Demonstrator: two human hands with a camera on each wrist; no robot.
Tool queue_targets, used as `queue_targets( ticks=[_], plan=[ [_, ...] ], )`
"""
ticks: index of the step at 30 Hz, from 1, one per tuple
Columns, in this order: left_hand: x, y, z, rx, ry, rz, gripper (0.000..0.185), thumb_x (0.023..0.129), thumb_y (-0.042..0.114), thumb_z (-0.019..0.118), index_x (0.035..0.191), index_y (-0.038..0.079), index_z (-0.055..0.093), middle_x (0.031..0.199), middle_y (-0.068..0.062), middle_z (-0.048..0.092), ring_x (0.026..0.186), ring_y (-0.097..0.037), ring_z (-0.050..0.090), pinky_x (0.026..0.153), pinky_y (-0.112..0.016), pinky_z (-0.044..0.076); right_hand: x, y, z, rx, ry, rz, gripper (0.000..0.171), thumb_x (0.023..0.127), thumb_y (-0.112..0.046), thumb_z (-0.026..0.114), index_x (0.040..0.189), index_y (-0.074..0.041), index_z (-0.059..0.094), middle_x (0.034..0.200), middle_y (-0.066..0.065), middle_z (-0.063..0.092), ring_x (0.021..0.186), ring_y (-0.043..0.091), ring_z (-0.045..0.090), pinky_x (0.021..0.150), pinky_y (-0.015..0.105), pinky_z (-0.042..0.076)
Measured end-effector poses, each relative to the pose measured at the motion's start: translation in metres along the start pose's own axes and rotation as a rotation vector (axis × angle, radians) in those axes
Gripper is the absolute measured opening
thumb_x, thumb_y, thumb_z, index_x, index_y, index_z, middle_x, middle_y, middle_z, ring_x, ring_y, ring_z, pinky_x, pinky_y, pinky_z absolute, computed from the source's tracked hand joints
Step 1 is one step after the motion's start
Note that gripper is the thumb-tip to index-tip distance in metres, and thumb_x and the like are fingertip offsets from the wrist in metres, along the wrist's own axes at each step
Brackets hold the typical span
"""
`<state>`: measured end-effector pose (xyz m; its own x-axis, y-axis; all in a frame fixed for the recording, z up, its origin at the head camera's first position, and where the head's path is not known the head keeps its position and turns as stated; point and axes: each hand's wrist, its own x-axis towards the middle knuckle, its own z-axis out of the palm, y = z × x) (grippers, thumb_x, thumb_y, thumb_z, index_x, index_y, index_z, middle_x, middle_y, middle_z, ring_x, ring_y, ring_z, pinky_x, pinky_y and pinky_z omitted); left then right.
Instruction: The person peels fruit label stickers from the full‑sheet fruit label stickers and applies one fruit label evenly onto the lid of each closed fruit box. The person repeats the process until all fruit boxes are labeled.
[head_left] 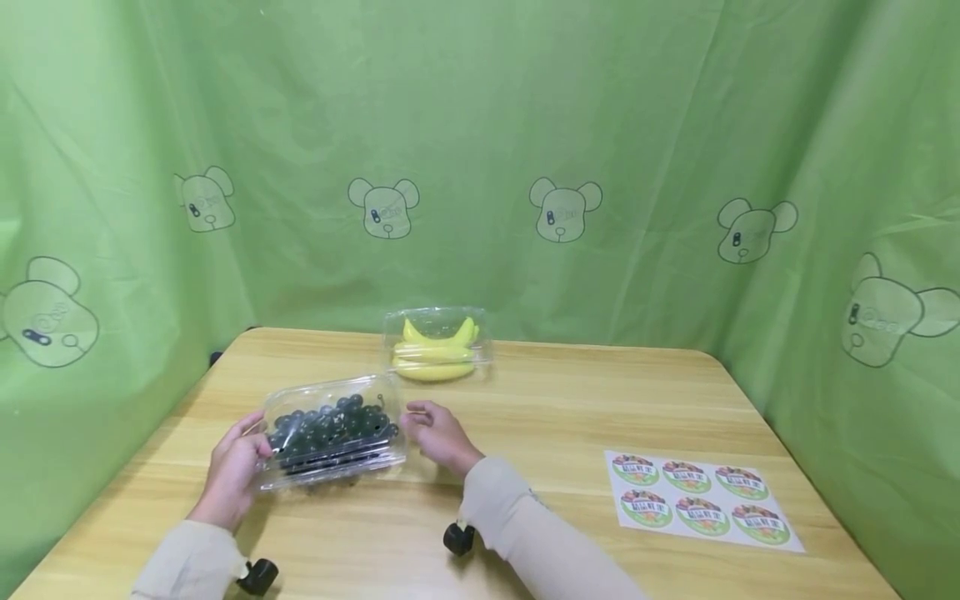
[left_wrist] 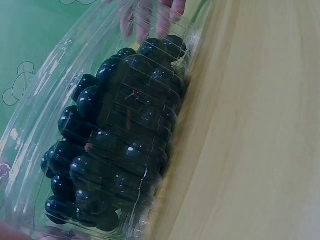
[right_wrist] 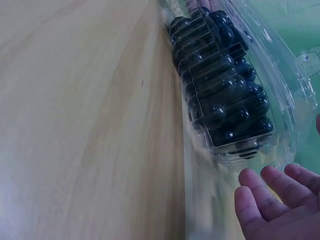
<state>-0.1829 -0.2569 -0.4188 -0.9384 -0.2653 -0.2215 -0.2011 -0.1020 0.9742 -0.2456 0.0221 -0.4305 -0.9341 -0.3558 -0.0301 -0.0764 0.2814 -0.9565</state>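
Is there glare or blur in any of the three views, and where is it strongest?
Head view: sharp, evenly lit, with soft shadows under the grape box and the right hand. Left wrist view: white glints on the grapes and the clear lid, and the near edge is soft. Right wrist view: the table looks washed out and blurred at the lower left, and the fingertips are slightly soft.

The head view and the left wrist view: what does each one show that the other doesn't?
Only the head view shows the bananas in their own clear box, the sticker sheet, the right hand beside the grape box, and both sleeves.

Only the left wrist view shows the grapes close up, glossy and dark, with the lid's ridges over them.

Both show the grape box on the wooden table, the green curtain behind it, and fingers at the box's far end.
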Motion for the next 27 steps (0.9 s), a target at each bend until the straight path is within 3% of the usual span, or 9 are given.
queue_targets(
  ticks=[6, 15, 27],
  plan=[
    [0.0007, 0.0016, -0.0007, 0.019, -0.004, -0.008, 0.080, 0.081, -0.009, 0.043, 0.154, 0.010, 0.019, 0.159, -0.018, 0.016, 0.085, -0.007, 0.046, 0.074, -0.020, 0.045, -0.0005, -0.0020, 0.0040, -0.029, 0.002, -0.009, 0.050, 0.098, -0.030, 0.055, 0.139, -0.002, 0.046, 0.135, 0.017, 0.054, 0.121, 0.035, 0.053, 0.095, 0.049, 0.049],
    [-0.0006, 0.0041, 0.0017, -0.006, -0.012, -0.009, 0.079, 0.082, -0.009, 0.044, 0.154, 0.009, 0.018, 0.159, -0.017, 0.015, 0.074, -0.002, 0.046, 0.069, -0.016, 0.046, -0.0003, -0.0033, 0.0034, -0.023, 0.002, -0.008, 0.050, 0.099, -0.027, 0.055, 0.139, 0.001, 0.044, 0.135, 0.018, 0.054, 0.121, 0.035, 0.053, 0.093, 0.046, 0.051],
    [-0.0015, 0.0068, 0.0032, -0.013, -0.022, -0.011, 0.081, 0.080, -0.010, 0.045, 0.154, 0.007, 0.017, 0.160, -0.017, 0.013, 0.082, -0.005, 0.048, 0.073, -0.017, 0.047, -0.0011, -0.0054, 0.0022, -0.053, 0.012, -0.004, 0.050, 0.099, -0.027, 0.055, 0.139, 0.001, 0.045, 0.134, 0.016, 0.055, 0.123, 0.033, 0.052, 0.098, 0.045, 0.048]
  ],
)
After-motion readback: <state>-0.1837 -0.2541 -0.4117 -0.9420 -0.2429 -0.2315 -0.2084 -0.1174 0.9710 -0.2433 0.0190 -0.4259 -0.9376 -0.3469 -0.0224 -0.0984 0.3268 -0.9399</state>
